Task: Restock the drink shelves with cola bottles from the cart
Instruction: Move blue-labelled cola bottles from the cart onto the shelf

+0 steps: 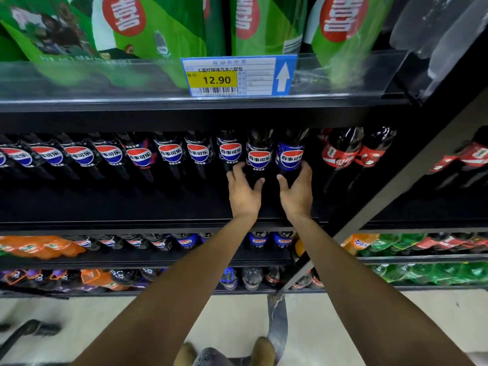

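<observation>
item: two cola bottles on middle shelf (158, 207), row's right end. left hand (244, 190) curled round black-label bottle (259, 157); right hand (297, 192) round blue-label bottle (290, 154). risk: pushing too hard could topple adjacent red-label bottles (353, 151).

Gripping black-label cola bottle (259, 154) with left hand (244, 192). Clasping blue-label cola bottle (290, 154) beside it with right hand (297, 191).
</observation>
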Available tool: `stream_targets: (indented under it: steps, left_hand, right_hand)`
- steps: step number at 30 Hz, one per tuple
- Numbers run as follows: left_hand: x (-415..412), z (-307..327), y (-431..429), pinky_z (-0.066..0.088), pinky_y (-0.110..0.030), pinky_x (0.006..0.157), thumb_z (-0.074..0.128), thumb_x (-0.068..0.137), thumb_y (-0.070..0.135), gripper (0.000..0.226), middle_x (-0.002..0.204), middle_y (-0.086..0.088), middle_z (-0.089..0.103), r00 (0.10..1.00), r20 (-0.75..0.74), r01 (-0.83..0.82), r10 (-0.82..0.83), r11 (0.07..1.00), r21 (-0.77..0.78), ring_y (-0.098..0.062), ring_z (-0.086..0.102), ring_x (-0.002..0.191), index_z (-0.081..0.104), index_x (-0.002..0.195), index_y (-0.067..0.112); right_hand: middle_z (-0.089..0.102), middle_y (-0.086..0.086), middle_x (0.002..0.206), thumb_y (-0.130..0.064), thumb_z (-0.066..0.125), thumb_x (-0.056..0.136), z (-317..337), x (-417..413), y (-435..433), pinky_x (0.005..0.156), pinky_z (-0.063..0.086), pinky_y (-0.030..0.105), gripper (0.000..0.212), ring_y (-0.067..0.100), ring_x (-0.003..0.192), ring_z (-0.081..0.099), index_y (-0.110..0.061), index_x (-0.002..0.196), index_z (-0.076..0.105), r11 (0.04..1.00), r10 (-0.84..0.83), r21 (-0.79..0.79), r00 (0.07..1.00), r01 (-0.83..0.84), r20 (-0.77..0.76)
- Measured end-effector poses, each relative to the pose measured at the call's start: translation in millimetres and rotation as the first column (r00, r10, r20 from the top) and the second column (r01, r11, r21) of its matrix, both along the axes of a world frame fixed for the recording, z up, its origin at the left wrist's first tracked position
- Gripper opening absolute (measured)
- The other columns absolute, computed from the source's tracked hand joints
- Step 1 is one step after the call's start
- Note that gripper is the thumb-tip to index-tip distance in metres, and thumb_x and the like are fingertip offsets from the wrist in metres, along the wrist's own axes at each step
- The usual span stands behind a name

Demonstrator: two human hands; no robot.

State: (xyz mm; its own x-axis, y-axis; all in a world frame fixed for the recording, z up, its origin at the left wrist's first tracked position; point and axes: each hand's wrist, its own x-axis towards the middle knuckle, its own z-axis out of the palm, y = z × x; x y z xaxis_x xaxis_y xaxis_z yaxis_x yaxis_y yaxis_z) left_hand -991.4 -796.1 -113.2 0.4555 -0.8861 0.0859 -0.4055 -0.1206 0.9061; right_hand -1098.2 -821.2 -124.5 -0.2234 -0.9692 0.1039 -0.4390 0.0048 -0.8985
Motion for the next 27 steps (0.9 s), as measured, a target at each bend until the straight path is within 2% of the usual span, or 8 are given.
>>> stream_targets:
  steps: [3,6,8,13,17,20,23,27]
  left_hand:
    - [-2.4,-6.2,-5.0,0.047,-0.029,0.084,0.07,0.088,0.018,0.048,0.116,-0.007,0.048,0.998,-0.045,-0.045,0.044,0.999,-0.017,-0.015,0.05,0.102,0.044,0.126,0.006]
    - [-4.0,-11.3,-8.5,0.043,-0.023,0.08,0.069,0.088,0.019,0.045,0.109,-0.006,0.048,0.996,-0.051,-0.069,0.067,0.997,-0.035,-0.01,0.047,0.096,0.046,0.125,0.006]
    - [-3.8,-16.3,-9.3,0.041,-0.02,0.079,0.067,0.089,0.017,0.043,0.109,-0.006,0.049,0.997,-0.031,-0.065,0.063,0.996,-0.059,-0.008,0.046,0.094,0.048,0.126,0.007]
    - [-3.5,-25.0,-9.7,0.041,-0.016,0.078,0.065,0.091,0.017,0.041,0.112,-0.002,0.051,0.998,-0.012,-0.068,0.067,0.994,-0.088,-0.006,0.048,0.094,0.048,0.127,0.008]
    - [-5.2,-26.9,-11.8,0.041,-0.015,0.076,0.069,0.087,0.016,0.041,0.099,0.007,0.05,0.989,-0.099,-0.118,0.11,0.99,-0.079,-0.004,0.051,0.088,0.045,0.12,0.009]
    - [-7.3,-26.6,-13.0,0.04,-0.009,0.069,0.072,0.085,0.016,0.044,0.094,0.011,0.048,0.98,-0.138,-0.155,0.145,0.986,-0.069,0.002,0.051,0.082,0.042,0.117,0.012]
    - [-8.4,-25.6,-14.9,0.041,-0.011,0.069,0.074,0.083,0.017,0.048,0.092,0.01,0.05,0.969,-0.173,-0.19,0.178,0.98,-0.054,0.004,0.053,0.081,0.038,0.114,0.015]
    - [-8.3,-25.3,-16.4,0.041,-0.012,0.067,0.074,0.083,0.02,0.048,0.089,0.011,0.05,0.967,-0.166,-0.2,0.192,0.979,-0.032,0.003,0.054,0.078,0.038,0.113,0.018]
  right_hand:
    - [0.045,0.001,0.143,-0.023,0.064,0.092,-2.5,-0.6,-5.7,0.093,0.04,0.026,0.064,0.018,0.129,0.045,-0.013,0.146,0.031,1.0,-0.002,-0.014,1.0,0.002,0.022]
    - [0.046,-0.001,0.144,-0.025,0.065,0.091,-6.0,-1.5,-10.8,0.102,0.044,0.037,0.065,0.017,0.131,0.044,-0.016,0.146,0.032,1.0,-0.003,-0.005,0.996,0.003,0.084]
    - [0.045,-0.003,0.145,-0.028,0.065,0.091,-8.3,-1.9,-13.4,0.102,0.044,0.04,0.066,0.016,0.132,0.043,-0.018,0.147,0.032,1.0,-0.006,-0.007,0.996,0.007,0.089]
    - [0.047,-0.007,0.143,-0.035,0.064,0.09,-14.6,0.3,-13.5,0.094,0.046,0.029,0.064,0.004,0.121,0.045,-0.024,0.146,0.033,0.999,-0.03,-0.044,0.998,0.033,0.058]
    - [0.047,-0.011,0.144,-0.034,0.061,0.09,-16.2,1.7,-13.6,0.092,0.041,0.021,0.063,-0.006,0.111,0.039,-0.031,0.146,0.031,0.999,-0.04,-0.011,0.995,0.041,0.087]
    - [0.046,-0.008,0.145,-0.035,0.061,0.091,-16.3,1.6,-14.9,0.092,0.041,0.022,0.065,-0.003,0.111,0.043,-0.028,0.148,0.03,0.999,-0.049,-0.001,0.996,0.05,0.075]
    - [0.045,0.001,0.148,-0.037,0.061,0.092,-17.2,1.6,-16.7,0.091,0.041,0.022,0.069,0.011,0.119,0.051,-0.018,0.15,0.029,0.998,-0.065,0.018,0.997,0.064,0.051]
    - [0.048,0.005,0.145,-0.033,0.062,0.093,-18.6,0.4,-17.5,0.093,0.043,0.024,0.066,0.02,0.127,0.049,-0.016,0.149,0.032,0.999,-0.047,0.003,0.996,0.047,0.079]
